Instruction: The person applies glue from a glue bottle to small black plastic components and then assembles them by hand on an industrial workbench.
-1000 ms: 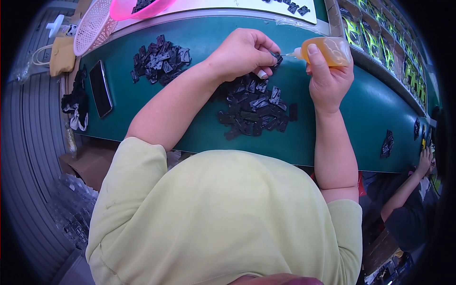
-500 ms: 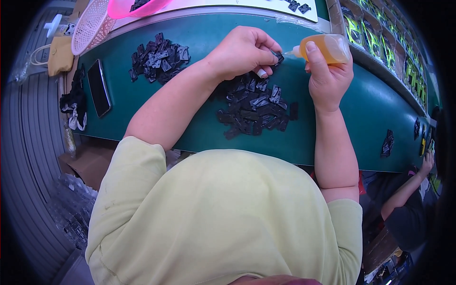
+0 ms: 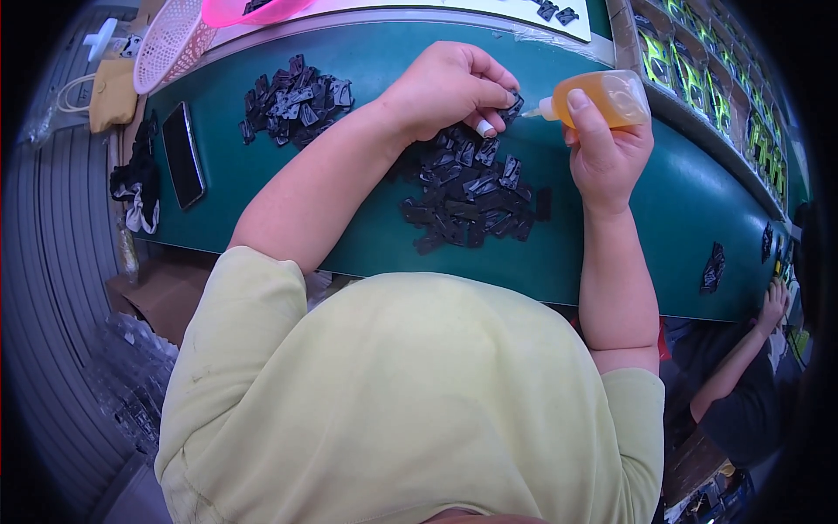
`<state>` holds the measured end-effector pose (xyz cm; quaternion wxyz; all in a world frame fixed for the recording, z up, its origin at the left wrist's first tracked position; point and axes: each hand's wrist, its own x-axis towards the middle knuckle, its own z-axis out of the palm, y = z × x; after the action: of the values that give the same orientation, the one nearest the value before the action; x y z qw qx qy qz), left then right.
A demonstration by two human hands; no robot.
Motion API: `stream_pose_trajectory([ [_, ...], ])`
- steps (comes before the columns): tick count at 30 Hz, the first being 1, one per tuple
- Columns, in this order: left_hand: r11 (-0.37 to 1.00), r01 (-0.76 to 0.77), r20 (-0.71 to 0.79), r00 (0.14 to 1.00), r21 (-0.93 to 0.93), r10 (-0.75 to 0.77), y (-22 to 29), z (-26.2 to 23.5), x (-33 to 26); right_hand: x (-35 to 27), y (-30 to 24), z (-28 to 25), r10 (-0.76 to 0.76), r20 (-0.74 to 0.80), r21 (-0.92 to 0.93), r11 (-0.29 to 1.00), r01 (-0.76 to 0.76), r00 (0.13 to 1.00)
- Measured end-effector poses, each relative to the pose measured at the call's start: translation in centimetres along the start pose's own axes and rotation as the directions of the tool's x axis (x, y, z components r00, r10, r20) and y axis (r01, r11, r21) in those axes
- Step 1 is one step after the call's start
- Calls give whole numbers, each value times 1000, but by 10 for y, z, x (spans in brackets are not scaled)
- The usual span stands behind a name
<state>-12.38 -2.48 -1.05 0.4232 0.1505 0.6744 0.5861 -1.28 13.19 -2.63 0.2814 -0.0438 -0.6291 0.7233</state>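
My left hand (image 3: 456,92) pinches a small black plastic part (image 3: 513,106) between thumb and fingers, a white wrap on one fingertip. Facing it, my right hand (image 3: 611,162) is closed around a clear squeeze bottle (image 3: 621,96) of amber liquid, tipped on its side. Its thin nozzle points left at the black part, very near or touching it; I cannot tell which. Below my left hand lies a heap of similar black parts (image 3: 471,196) on the green table (image 3: 393,240). Another heap of black parts (image 3: 292,103) is left of my left forearm.
A phone (image 3: 182,157) lies at the table's left. Behind are a pink basin (image 3: 253,12), a pale pink basket (image 3: 170,44) and a white board (image 3: 471,7). Partitioned boxes (image 3: 707,96) with yellow-green pieces line the right back. At far right, another person's hand (image 3: 772,306) rests near the table edge.
The bottle and my right hand have shifted slightly right and down. The black part stays in my left hand, its face turned a little more into view. The other person's hand moved slightly.
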Motion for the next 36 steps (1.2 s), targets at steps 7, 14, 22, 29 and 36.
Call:
stream_pose_trajectory([
  [7, 1000, -4, -3, 1000, 7, 5, -2, 0, -1, -2, 0, -1, 17, 29, -73, 997, -15, 999],
  [14, 1000, -8, -5, 1000, 16, 8, -1, 0, 0, -1, 1, 2, -5, 43, -87, 996, 8, 999],
  [22, 999, -31, -4, 1000, -35, 31, 0, -3, 4, 16, -8, -10, 46, -114, 216, 976, -21, 992],
  [29, 953, -263, -309, 903, 152, 299, 25, -24, 60, 14, -16, -7, 129, -271, 303, 952, -43, 954],
  [36, 584, -292, -227, 721, 757, 655, 47, -16, 104, 21, -11, -14, 103, -283, 287, 958, -18, 954],
])
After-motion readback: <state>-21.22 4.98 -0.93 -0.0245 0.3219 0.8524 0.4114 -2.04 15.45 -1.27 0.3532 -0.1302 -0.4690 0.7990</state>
